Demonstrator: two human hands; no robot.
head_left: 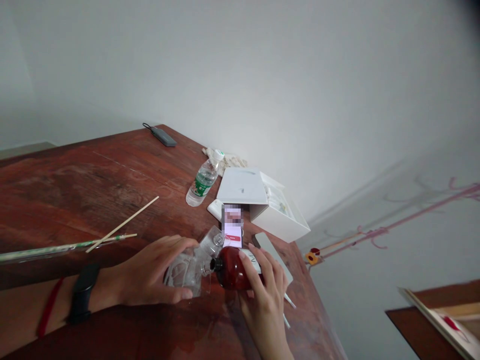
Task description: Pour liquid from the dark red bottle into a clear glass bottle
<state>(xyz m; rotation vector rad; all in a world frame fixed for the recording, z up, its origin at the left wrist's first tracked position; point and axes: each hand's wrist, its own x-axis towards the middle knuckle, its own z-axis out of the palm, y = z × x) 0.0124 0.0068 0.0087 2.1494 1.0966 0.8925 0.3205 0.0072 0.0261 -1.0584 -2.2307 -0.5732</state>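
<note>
My left hand (153, 272) is shut around a clear ribbed glass bottle (185, 270), which lies tilted on its side just above the table. My right hand (262, 295) grips a dark red bottle (230, 267) with a black neck. The two bottles meet neck to neck, with the red bottle's black neck at the clear bottle's mouth. I cannot tell whether any liquid is passing between them. A black wristband (82, 292) and a red string (48, 307) circle my left arm.
A reddish-brown wooden table (75, 185) holds chopsticks (122, 225), a long green-patterned stick (56, 248), a water bottle (204, 179), a white box (262, 200), a pixelated card (232, 225), a white slab (273, 257) and a grey power bank (163, 136). A wall stands behind.
</note>
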